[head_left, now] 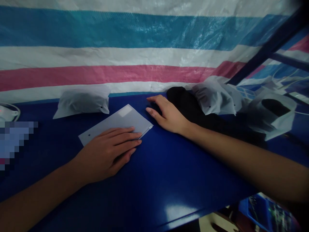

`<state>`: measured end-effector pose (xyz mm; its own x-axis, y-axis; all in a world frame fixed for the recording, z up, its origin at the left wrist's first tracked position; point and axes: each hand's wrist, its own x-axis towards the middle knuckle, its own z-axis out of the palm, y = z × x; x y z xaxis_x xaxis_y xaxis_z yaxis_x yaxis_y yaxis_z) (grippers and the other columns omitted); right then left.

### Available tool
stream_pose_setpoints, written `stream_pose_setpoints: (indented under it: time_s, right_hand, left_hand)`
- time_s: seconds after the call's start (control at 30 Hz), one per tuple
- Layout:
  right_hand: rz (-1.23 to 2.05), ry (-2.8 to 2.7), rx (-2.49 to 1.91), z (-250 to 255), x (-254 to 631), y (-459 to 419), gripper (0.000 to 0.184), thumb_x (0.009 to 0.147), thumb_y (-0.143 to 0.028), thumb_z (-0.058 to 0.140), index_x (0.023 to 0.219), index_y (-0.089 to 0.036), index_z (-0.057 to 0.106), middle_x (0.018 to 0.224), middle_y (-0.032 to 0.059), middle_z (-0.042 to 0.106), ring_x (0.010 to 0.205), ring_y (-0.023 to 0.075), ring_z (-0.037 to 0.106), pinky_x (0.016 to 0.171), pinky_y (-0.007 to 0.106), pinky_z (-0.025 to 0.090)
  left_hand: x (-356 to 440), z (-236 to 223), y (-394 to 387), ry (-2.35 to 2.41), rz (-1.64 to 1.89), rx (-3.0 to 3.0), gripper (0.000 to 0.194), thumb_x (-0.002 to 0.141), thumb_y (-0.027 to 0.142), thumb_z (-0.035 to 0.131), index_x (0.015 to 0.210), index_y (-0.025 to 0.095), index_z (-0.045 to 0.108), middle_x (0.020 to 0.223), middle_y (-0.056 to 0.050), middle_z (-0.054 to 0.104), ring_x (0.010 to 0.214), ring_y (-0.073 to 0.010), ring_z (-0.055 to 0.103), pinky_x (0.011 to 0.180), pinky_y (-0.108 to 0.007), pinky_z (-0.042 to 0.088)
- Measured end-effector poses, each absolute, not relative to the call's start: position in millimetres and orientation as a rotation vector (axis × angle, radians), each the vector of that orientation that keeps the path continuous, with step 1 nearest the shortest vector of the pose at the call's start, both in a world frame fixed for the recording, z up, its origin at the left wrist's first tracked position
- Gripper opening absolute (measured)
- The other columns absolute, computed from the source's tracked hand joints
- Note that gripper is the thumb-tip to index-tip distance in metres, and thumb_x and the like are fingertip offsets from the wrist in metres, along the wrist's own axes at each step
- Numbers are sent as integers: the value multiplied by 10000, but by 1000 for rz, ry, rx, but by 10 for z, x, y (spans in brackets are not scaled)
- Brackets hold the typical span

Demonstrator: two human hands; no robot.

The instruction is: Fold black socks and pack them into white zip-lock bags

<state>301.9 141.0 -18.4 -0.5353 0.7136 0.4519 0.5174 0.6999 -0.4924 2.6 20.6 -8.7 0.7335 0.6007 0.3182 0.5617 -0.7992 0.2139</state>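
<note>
- Left hand flat, fingers together, pressing empty frosted bag onto glossy blue table.
- Right hand open, resting against black cloth.
- Striped tarp beyond both hands.

1. Bare blue counter lies open in front, between both forearms.
2. Filled bags line the tarp behind, closing the back edge.
3. Black cloth and more bags crowd the right side.
</note>
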Motion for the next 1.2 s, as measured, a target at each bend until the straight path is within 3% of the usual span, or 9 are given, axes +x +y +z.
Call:
stream_pose_setpoints:
  time_s: [0.23,0.77,1.03,1.2]
  right_hand:
    - [427,-2239,-937,-183,3021,1432,483,1183,-534,556,1478,-173,680,1453,202,747,1375,353,729,1212,601,597]
    - [398,-2260,-924,-172,3026,1448,478,1181,-568,556,1477,-212,673,1473,193,741,1383,358,720,1209,608,598]
    - [265,-2373,-825,4,3039,1233,477,1193,-506,547,1567,-223,635,1550,197,701,1471,385,650,1287,652,525]
    - [342,-2555,-446,53,2987,1101,415,1176,-473,622,1515,-246,703,1502,169,738,1500,353,639,1312,625,516]
  left_hand:
    - [39,-85,212,933,595,2850,390,1147,232,596,1510,270,732,1596,-19,759,1563,-286,662,1262,-534,606]
    - [41,-95,240,955,630,2753,383,1141,235,607,1489,283,761,1570,-35,775,1548,-286,676,1265,-516,608]
    - [48,-90,248,1097,706,2660,380,1165,351,648,1534,295,718,1464,-41,801,1369,-259,744,1201,-447,618]
    - [22,-62,279,1206,670,2516,432,1145,501,661,1545,343,701,1476,-31,779,1321,-284,757,1124,-450,660]
